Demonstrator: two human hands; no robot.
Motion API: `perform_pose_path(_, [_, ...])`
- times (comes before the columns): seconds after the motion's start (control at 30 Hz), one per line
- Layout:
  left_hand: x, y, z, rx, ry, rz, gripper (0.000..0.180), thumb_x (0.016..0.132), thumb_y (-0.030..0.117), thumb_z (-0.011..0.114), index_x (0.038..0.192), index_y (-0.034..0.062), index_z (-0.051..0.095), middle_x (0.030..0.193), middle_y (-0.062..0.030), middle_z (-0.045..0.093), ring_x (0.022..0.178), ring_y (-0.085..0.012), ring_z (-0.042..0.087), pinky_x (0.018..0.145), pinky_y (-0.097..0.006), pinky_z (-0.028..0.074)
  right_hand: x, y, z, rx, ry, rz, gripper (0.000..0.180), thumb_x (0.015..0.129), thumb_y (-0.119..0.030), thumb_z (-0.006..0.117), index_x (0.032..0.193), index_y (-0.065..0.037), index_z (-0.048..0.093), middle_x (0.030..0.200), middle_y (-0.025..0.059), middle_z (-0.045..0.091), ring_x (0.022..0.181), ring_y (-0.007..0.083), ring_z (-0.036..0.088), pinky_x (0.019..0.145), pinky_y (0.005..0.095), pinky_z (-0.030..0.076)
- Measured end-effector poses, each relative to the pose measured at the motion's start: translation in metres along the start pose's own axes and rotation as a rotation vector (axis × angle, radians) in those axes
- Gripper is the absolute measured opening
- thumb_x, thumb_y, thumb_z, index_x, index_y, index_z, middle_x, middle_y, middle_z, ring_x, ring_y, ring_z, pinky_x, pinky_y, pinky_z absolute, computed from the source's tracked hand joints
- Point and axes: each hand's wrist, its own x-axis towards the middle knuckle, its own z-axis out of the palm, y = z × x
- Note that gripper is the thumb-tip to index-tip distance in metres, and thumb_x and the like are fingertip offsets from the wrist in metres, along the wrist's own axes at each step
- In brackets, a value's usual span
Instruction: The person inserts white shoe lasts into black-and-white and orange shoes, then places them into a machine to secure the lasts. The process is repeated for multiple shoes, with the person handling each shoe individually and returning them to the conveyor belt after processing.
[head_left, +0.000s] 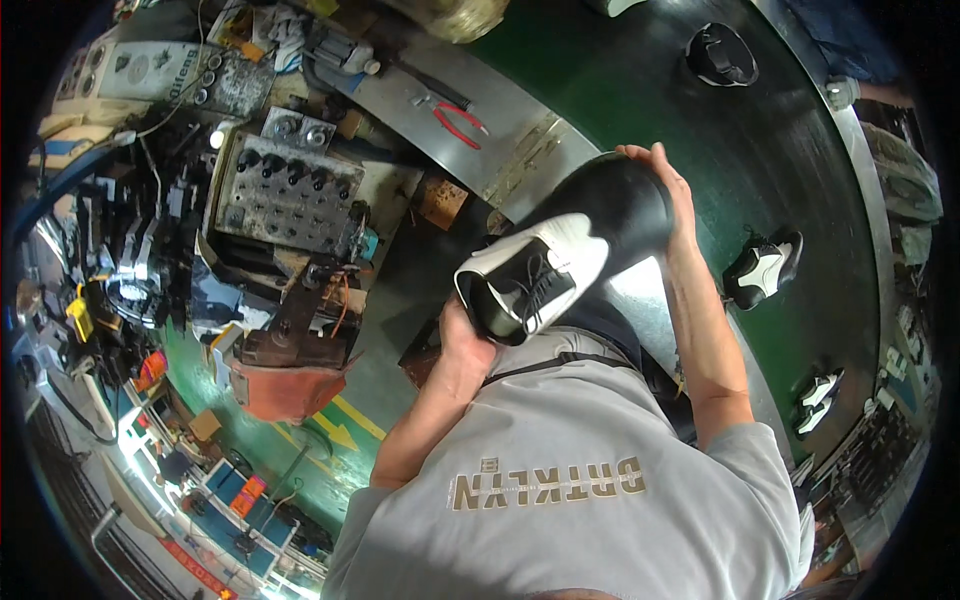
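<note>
A black and white lace-up shoe is held up in front of my body, close to the camera. Its toe is plain black, the middle is white, and black laces run beside the opening. My left hand grips the heel end, with its fingers mostly hidden beneath the shoe. Against the far side of the black toe lies my right hand, fingers bent around the edge and partly hidden. The sole faces away from view.
Left of me stands a machine with a worn control panel of knobs. Red-handled pliers lie on a metal ledge. To the right, a green surface carries a black shoe, a black-white shoe and another shoe.
</note>
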Motion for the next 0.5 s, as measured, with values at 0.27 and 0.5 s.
perform_pose_path(0.27, [0.002, 0.019, -0.014, -0.064, -0.014, 0.289, 0.033, 0.102, 0.023, 0.041, 0.124, 0.0021, 0.053, 0.122, -0.0145, 0.06, 0.112, -0.0282, 0.06, 0.096, -0.042, 0.051, -0.006, 0.023, 0.016, 0.041, -0.272, -0.125, 0.061, 0.091, -0.033, 0.067, 0.137, 0.003, 0.049, 0.129, 0.0126, 0.059, 0.118, 0.0185, 0.055, 0.104, 0.0348, 0.04])
perform_pose_path(0.5, [-0.001, 0.004, -0.018, -0.071, 0.025, 0.327, 0.029, 0.1, 0.02, 0.045, 0.117, 0.0009, 0.058, 0.115, -0.0123, 0.065, 0.105, -0.0247, 0.064, 0.091, -0.036, 0.053, 0.02, 0.022, 0.03, -0.022, -0.053, -0.107, 0.03, 0.095, -0.021, 0.064, 0.112, 0.004, 0.066, 0.097, 0.0091, 0.07, 0.082, 0.0148, 0.065, 0.075, 0.0296, 0.054])
